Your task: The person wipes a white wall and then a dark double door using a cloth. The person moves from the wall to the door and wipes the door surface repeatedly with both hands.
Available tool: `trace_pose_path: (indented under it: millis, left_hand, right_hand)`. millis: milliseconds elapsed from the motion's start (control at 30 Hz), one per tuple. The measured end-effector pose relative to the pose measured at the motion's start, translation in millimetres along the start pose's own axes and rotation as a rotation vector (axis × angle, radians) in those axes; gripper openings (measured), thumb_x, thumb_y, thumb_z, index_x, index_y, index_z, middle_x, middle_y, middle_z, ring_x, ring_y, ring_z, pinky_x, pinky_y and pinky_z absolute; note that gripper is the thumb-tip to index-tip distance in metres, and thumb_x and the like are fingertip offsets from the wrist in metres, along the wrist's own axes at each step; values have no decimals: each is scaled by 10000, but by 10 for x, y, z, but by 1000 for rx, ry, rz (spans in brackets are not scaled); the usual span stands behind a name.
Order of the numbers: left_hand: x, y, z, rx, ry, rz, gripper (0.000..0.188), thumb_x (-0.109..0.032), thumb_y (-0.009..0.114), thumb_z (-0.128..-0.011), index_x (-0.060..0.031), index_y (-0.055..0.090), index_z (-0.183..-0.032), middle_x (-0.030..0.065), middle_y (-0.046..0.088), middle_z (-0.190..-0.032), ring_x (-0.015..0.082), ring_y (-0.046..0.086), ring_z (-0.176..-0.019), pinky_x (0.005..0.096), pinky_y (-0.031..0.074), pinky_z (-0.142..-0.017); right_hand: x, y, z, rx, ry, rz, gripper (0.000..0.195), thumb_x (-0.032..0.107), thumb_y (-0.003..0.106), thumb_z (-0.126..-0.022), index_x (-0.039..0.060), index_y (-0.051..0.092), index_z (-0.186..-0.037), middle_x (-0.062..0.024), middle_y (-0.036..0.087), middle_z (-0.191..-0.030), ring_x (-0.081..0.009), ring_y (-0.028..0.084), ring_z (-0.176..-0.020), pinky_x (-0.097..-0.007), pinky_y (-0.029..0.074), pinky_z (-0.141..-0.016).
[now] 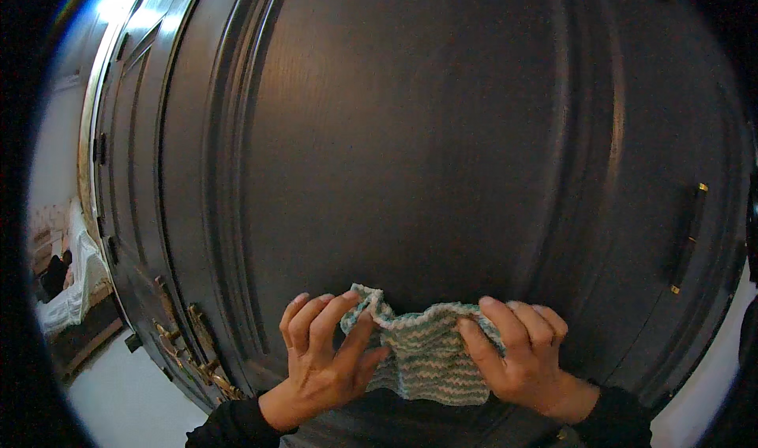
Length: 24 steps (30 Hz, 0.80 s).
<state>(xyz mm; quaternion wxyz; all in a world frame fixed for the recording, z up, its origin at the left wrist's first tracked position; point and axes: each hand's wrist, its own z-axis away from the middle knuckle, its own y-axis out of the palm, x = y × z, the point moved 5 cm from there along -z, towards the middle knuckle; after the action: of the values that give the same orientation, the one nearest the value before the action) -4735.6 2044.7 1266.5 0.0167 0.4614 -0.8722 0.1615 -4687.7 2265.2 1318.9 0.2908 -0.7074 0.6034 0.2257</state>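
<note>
A green and cream striped cloth (pixel 435 353) hangs in front of me at the bottom middle, its upper edge wavy and bunched toward the left. My left hand (pixel 331 347) pinches its upper left corner between thumb and fingers. On the other side, the upper right corner is in the grip of my right hand (pixel 521 353). Behind the cloth stands a dark brown wooden door (pixel 408 152) with moulded panels. It cannot be told whether the cloth touches the door.
Ornate brass-coloured door handles (pixel 195 353) stick out at the lower left. A slim dark pull handle with gold-coloured ends (pixel 691 239) is at the right. Past the door's left edge are a pale floor (pixel 133 389) and white draped fabric (pixel 77 282) over dark furniture.
</note>
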Motion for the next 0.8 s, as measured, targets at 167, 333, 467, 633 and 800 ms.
trace_pose_path:
  millis: [167, 333, 467, 633, 800]
  left_hand:
    - [-6, -11, 45, 15, -1, -17, 482, -205, 788, -787, -10, 666, -1211, 159, 511, -1256, 365, 465, -1138, 543, 386, -962]
    - [-40, -19, 68, 23, -7, -10, 483, -152, 779, -775, 12, 665, -1214, 139, 528, -1227, 342, 486, -1109, 480, 401, -947]
    - [-69, 7, 36, 80, -13, 57, 518, -141, 776, -781, 43, 631, -1243, 175, 531, -1246, 350, 521, -1082, 471, 429, -916]
    - [-104, -132, -125, 102, -51, 208, 509, -176, 766, -796, 93, 631, -1207, 179, 536, -1255, 301, 575, -959, 428, 468, -784]
    - [-91, -90, -171, 67, -82, 365, 499, -119, 776, -826, 115, 584, -1223, 256, 530, -1255, 380, 640, -997, 418, 572, -783]
  right_hand:
    - [-25, -72, 113, 109, 32, 12, 311, 192, 695, -858, 151, 739, -1163, -27, 618, -1095, -221, 519, -1007, -423, 399, -862]
    - [-114, -119, 108, 101, 87, 32, 308, 223, 704, -865, 159, 737, -1165, -41, 600, -1094, -236, 519, -993, -436, 402, -841]
    - [-174, -239, 70, 153, 150, 36, 329, 295, 724, -866, 179, 737, -1174, -38, 560, -1017, -240, 505, -944, -442, 396, -813]
    - [-208, -286, 8, 269, 105, 39, 397, 351, 733, -868, 151, 733, -1211, -5, 480, -806, -200, 474, -764, -404, 378, -716]
    - [-111, -271, 58, 329, 110, 44, 445, 376, 729, -889, 106, 722, -1243, 35, 374, -575, -151, 404, -548, -334, 349, -588]
